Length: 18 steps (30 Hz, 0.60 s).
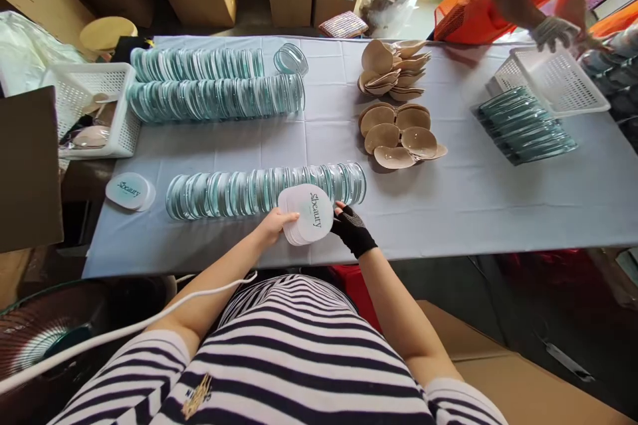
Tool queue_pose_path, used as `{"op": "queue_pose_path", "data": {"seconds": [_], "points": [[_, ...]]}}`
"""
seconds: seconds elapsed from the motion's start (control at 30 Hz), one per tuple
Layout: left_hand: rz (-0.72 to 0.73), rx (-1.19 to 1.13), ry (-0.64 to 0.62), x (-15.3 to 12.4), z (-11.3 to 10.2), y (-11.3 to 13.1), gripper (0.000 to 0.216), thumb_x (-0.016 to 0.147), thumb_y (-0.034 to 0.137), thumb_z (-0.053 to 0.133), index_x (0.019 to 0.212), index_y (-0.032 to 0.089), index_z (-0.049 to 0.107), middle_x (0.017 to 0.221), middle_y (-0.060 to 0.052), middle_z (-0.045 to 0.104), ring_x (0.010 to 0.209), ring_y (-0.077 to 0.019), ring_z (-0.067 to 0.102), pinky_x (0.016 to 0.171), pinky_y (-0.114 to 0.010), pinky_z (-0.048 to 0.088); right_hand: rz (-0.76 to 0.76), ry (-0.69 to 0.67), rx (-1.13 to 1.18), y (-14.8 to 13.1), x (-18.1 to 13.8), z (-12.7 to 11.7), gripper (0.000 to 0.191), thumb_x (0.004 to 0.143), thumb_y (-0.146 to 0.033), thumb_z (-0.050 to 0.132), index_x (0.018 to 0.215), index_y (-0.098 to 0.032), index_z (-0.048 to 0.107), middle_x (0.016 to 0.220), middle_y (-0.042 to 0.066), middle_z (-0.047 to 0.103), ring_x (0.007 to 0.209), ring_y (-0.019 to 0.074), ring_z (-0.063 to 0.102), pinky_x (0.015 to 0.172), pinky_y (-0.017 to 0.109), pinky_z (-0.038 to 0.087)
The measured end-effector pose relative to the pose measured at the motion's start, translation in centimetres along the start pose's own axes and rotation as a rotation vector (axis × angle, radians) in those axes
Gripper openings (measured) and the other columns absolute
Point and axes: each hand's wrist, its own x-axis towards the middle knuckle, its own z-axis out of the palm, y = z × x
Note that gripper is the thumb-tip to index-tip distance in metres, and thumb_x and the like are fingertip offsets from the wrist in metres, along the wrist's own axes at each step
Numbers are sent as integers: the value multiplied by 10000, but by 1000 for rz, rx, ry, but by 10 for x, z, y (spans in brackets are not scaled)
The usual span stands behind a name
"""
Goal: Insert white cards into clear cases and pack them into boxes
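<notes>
My left hand (276, 224) is bare and grips a stack of white rounded cards (308, 214), its thumb on top. The top card carries the word "beauty" in dark green print. At the stack's right edge, my right hand (353, 228) wears a black fingerless glove and has its fingers drawn together. What its fingertips hold is hidden. Just behind the cards lies a long row of round clear cases (229, 194) with pale green inside, standing on edge. A smaller pile of printed cards (130, 191) rests at the table's left end.
Two more rows of clear cases (214, 98) and a loose case (291, 59) lie farther back. Beige bra cups (399, 129) sit in piles right of centre. White baskets (127, 89) stand at both ends. A co-worker's gloved hand (554, 33) is over the right basket, beside flat packs (528, 125).
</notes>
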Motion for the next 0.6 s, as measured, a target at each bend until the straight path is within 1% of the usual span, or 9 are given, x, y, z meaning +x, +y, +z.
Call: {"op": "queue_pose_path", "data": {"seconds": [0.03,0.1,0.17,0.23,0.3,0.33,0.4,0.5,0.6], "points": [[22,4,72,3,-2,-1,532,534,371,905,966,110,736,983,-160,757,983,-326,698,880,-420,546,-24,38,-19,3,3,0,752,770,-518,678,1410,-245,395,1224,94,660,986,200,684,837,385,583],[44,-3,132,5,-6,-1,537,547,364,898,995,118,735,1012,-150,755,997,-320,693,867,-411,554,-56,62,-147,7,3,3,737,814,-500,625,1459,-283,344,1377,88,574,1147,207,627,927,412,554],[59,-34,156,5,-6,0,537,547,358,897,997,115,733,1012,-150,755,992,-317,694,853,-408,563,-134,123,-372,9,-4,9,693,805,-459,631,1438,-278,413,1439,75,526,1298,221,524,1046,422,478],[75,-74,184,6,-4,-1,531,544,353,901,990,119,731,1024,-152,753,1006,-316,690,861,-407,566,-290,213,-545,10,-12,21,605,809,-439,621,1376,-257,511,1454,74,512,1376,231,441,1127,419,396],[79,-90,226,8,0,-4,528,527,351,913,968,128,729,1024,-149,754,1020,-321,685,868,-408,567,-427,234,-559,14,-17,35,530,823,-452,602,1310,-244,574,1429,84,533,1360,236,454,1125,409,399],[82,-92,241,9,2,-7,529,519,354,918,961,132,728,1019,-145,755,1024,-324,683,869,-408,568,-443,219,-525,16,-17,42,498,820,-461,601,1265,-238,601,1379,91,573,1310,238,502,1093,404,435],[77,-85,235,12,7,-11,534,508,354,923,951,130,727,992,-139,759,1020,-328,685,864,-405,571,-351,210,-439,21,-12,49,447,787,-470,617,1149,-208,644,1210,109,667,1132,246,616,973,397,525],[102,-110,206,22,11,-5,508,536,310,910,971,126,722,957,-116,765,999,-304,696,857,-371,581,-174,414,-328,15,-3,28,495,784,-504,542,1102,-136,635,1066,151,703,866,255,673,765,401,584],[181,-213,219,47,19,22,467,615,220,855,1054,158,708,965,-69,768,1005,-255,701,877,-321,583,-214,674,-439,-5,-8,-29,580,833,-549,449,1188,-119,610,1145,173,684,950,278,657,777,390,564]]}}
